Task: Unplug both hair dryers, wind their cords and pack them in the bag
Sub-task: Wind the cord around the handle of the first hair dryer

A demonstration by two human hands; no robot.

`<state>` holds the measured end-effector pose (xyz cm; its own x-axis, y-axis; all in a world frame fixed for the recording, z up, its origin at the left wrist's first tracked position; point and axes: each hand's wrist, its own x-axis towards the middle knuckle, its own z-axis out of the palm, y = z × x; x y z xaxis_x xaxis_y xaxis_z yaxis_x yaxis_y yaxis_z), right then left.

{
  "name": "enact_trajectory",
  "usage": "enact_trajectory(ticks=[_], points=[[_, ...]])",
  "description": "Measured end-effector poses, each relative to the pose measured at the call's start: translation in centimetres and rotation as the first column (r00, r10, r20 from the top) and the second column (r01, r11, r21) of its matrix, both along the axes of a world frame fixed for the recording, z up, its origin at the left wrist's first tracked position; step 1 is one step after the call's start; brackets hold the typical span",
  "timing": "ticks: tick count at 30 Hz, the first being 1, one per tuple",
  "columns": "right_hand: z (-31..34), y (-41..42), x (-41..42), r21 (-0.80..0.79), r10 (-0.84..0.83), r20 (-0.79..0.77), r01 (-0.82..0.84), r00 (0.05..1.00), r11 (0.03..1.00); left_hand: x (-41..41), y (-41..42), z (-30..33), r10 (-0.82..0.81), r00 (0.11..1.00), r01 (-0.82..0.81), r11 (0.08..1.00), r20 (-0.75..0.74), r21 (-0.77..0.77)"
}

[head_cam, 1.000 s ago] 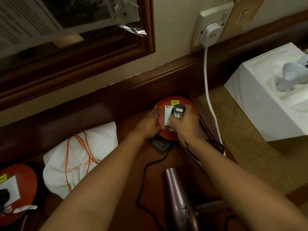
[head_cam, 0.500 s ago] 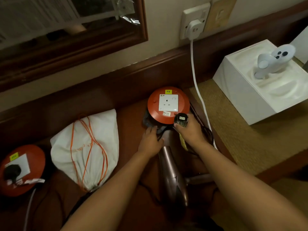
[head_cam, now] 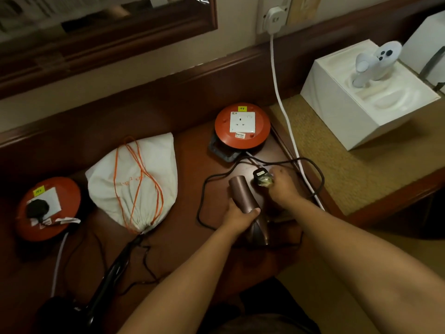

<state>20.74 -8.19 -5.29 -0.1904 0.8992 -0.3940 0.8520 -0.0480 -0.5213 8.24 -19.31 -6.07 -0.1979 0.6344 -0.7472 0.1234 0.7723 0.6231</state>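
A brown hair dryer (head_cam: pixel 243 194) lies on the dark wooden shelf, and my left hand (head_cam: pixel 238 216) grips its barrel. My right hand (head_cam: pixel 283 186) holds its black plug (head_cam: pixel 262 177), which is out of the socket. Its black cord (head_cam: pixel 284 162) loops loosely across the shelf. The right red extension reel (head_cam: pixel 242 126) shows a bare white socket. A black hair dryer (head_cam: pixel 101 285) lies at the lower left, its plug (head_cam: pixel 37 208) sitting in the left red reel (head_cam: pixel 48 208). Between the reels lies a white drawstring bag (head_cam: pixel 134 182) with orange cords.
A white cable (head_cam: pixel 284 112) runs from the wall socket (head_cam: pixel 273 15) down beside my right hand. On the woven mat at the right stands a white box (head_cam: pixel 356 112) holding a white controller (head_cam: pixel 375 61). A framed mirror hangs at the upper left.
My right hand pulled the black plug out of the right reel and drew it back toward me. My left hand left the reel and took hold of the brown dryer's barrel.
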Motion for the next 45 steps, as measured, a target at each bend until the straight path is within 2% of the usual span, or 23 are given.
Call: enact_trajectory(ticks=[4,7,10,16,22,26,28,31,34,38,39,40,41,42,43,45], points=[[0.2,-1.4,0.8,0.004,0.011,0.025,-0.011,1.0,1.0,0.8,-1.1,-0.6,0.123,0.984,-0.118,0.992,0.128,-0.051],[0.5,-2.4,1.5,0.015,0.009,0.038,-0.01,0.999,1.0,1.1,-1.0,-1.2,0.182,0.97,-0.177,0.983,0.159,-0.044],[1.1,-3.8,2.4,0.014,0.014,0.048,-0.015,0.999,1.0,0.6,-1.5,-1.3,0.218,0.971,-0.222,0.975,0.101,0.029],[2.7,-6.2,2.7,0.007,0.085,-0.034,-0.085,0.996,0.996,-3.7,-3.9,1.1,0.179,0.983,-0.183,0.965,0.041,0.188],[5.2,-7.8,0.4,0.002,0.149,-0.138,-0.15,0.979,0.989,-8.6,-6.1,4.8,0.242,0.97,-0.229,0.935,-0.015,0.272],[7.6,-7.5,-1.7,-0.009,0.244,-0.116,-0.247,0.963,0.969,-11.6,-8.0,7.4,0.305,0.949,-0.261,0.899,-0.075,0.353],[9.6,-7.5,-3.2,-0.061,0.413,-0.024,-0.414,0.91,0.908,-13.0,-9.2,8.5,0.349,0.936,-0.312,0.88,-0.043,0.359],[12.9,-8.8,-6.2,-0.176,0.641,0.049,-0.625,0.766,0.76,-15.2,-11.3,9.8,0.426,0.905,-0.398,0.837,0.008,0.375],[15.1,-10.2,-8.9,-0.17,0.723,0.029,-0.709,0.69,0.684,-17.4,-13.4,10.9,0.505,0.862,-0.473,0.781,0.034,0.408],[17.3,-12.0,-11.5,-0.059,0.793,0.045,-0.791,0.608,0.609,-19.5,-15.8,12.3,0.529,0.849,-0.47,0.766,-0.013,0.438],[17.7,-12.4,-12.0,-0.005,0.792,0.033,-0.792,0.61,0.611,-19.8,-16.4,12.8,0.521,0.849,-0.429,0.773,-0.082,0.468],[18.1,-12.8,-12.4,0.048,0.788,0.025,-0.788,0.616,0.614,-20.1,-16.9,13.4,0.493,0.838,-0.322,0.794,-0.235,0.516],[18.4,-13.1,-12.8,0.094,0.786,0.025,-0.784,0.618,0.614,-20.3,-17.4,14.1,0.427,0.78,-0.135,0.828,-0.457,0.544],[18.7,-13.4,-13.0,0.125,0.784,0.032,-0.781,0.62,0.612,-20.2,-17.8,14.9,0.329,0.66,0.102,0.852,-0.675,0.514],[19.0,-13.6,-13.2,0.146,0.781,0.04,-0.777,0.624,0.613,-19.9,-18.1,15.7,0.214,0.518,0.328,0.844,-0.828,0.423],[19.8,-14.1,-13.4,0.189,0.777,0.046,-0.769,0.628,0.611,-18.9,-17.9,17.1,-0.026,0.297,0.607,0.777,-0.954,0.167]])
